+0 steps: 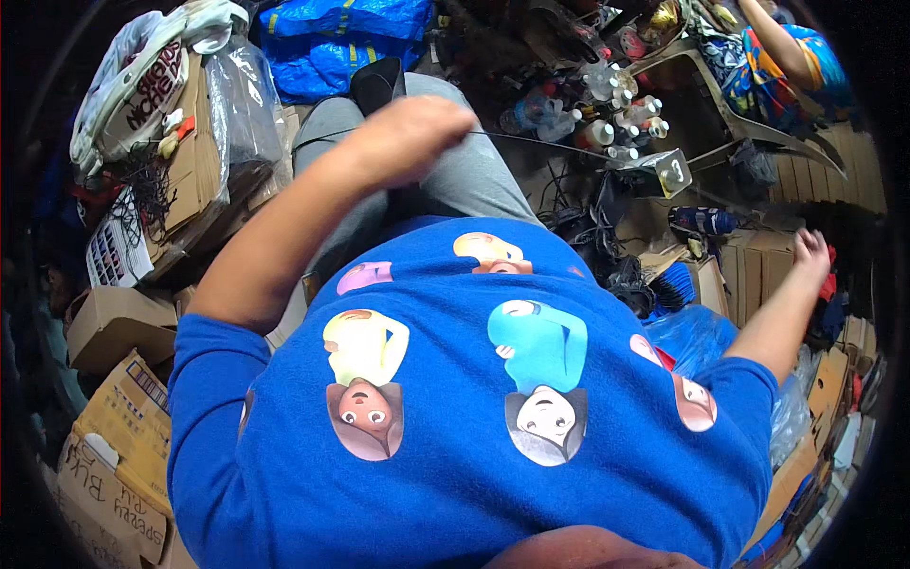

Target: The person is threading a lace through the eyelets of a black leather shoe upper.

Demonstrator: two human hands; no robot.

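Note:
Above my grey-trousered lap, my left hand (422, 133) is closed in a fist, a little blurred. From its right side a thin dark strand (540, 142) runs off toward the right; whether it is cord or wire I cannot tell. The strand passes toward a pale box-shaped container (671, 174). My right hand (810, 251) is held out at the far right, fingers up and slightly apart, with no held object visible. Something red (832, 258) shows right beside it. A cardboard box (758, 270) lies near that hand.
Several plastic bottles (626, 119) cluster ahead on the right, near a dark tray-like frame (678, 66). Another person's arm (782, 43) reaches in at the upper right. A blue bag (341, 47) lies ahead. Cardboard (114, 327) and a white cloth bag (142, 81) crowd the left.

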